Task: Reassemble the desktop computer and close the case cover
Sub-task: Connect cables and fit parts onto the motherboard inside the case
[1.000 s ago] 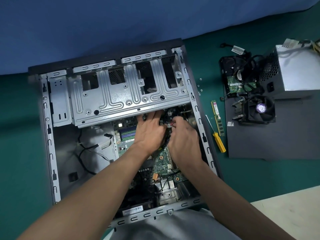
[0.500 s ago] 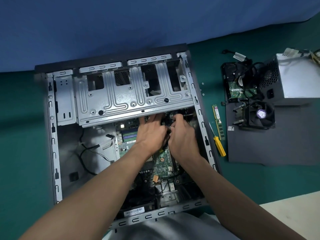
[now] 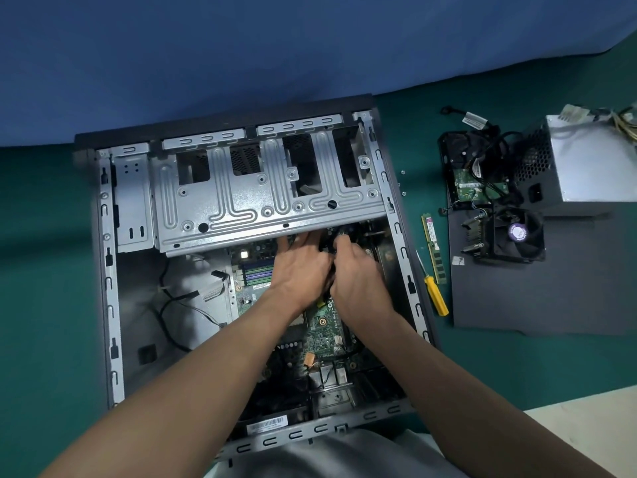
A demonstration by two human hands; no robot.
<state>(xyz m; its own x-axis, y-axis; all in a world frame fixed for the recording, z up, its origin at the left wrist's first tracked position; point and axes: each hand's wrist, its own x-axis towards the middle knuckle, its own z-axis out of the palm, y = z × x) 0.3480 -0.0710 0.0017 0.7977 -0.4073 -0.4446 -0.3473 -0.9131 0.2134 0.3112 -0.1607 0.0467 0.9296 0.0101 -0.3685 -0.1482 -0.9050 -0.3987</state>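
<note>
Your left hand (image 3: 300,267) lies with fingers nearly straight and holds nothing I can make out, and your right hand (image 3: 358,274) curls round a black cable (image 3: 327,248); both sit mid-frame in the open case (image 3: 107,270), just under the cage (image 3: 269,201) edge. The plug end is hidden there, so pushing blind could seat it crooked and bend pins on the board (image 3: 324,322). The cover (image 3: 551,288) lies at the right of the frame, well apart.

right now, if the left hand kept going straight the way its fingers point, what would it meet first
The left hand would likely meet the lower edge of the drive cage, or slip under it; depth is unclear.
</note>
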